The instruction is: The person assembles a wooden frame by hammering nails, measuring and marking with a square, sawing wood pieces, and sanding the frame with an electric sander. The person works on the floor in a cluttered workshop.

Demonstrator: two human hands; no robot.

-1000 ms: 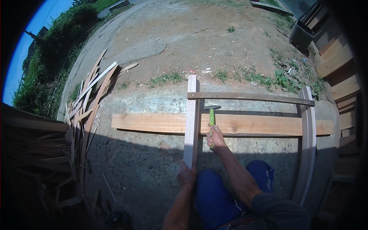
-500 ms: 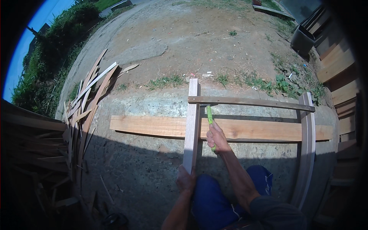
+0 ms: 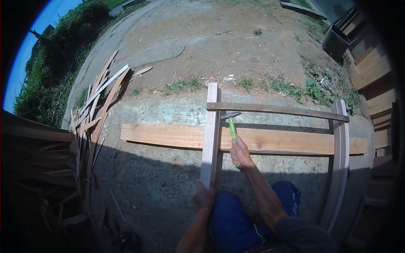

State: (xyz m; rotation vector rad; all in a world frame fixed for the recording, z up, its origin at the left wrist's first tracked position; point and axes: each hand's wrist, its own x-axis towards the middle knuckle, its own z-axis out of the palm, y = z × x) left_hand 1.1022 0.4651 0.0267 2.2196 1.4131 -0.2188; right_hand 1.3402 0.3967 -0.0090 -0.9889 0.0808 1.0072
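My right hand [image 3: 241, 152] is wrapped round the green handle of a hammer [image 3: 233, 128]. The hammer's metal head lies just below a thin wooden strip [image 3: 274, 110], close to the right side of a pale wooden beam [image 3: 210, 135]. With my left hand [image 3: 203, 195] I grip the near end of that beam. The strip crosses over the beam near its far end and reaches a second beam [image 3: 341, 139] on the right. Beneath them, a wide plank [image 3: 168, 137] lies crosswise on the concrete.
A heap of thin wood offcuts [image 3: 99, 97] lies to the left, and more scrap wood [image 3: 42, 168] is in the shade nearer me. Stacked boards [image 3: 373, 80] and a dark container [image 3: 336, 41] stand along the right. Weeds [image 3: 314, 90] grow beyond the concrete.
The hammer has shifted slightly toward me and to the right, so its head now shows clear of the strip. My left hand still holds the beam.
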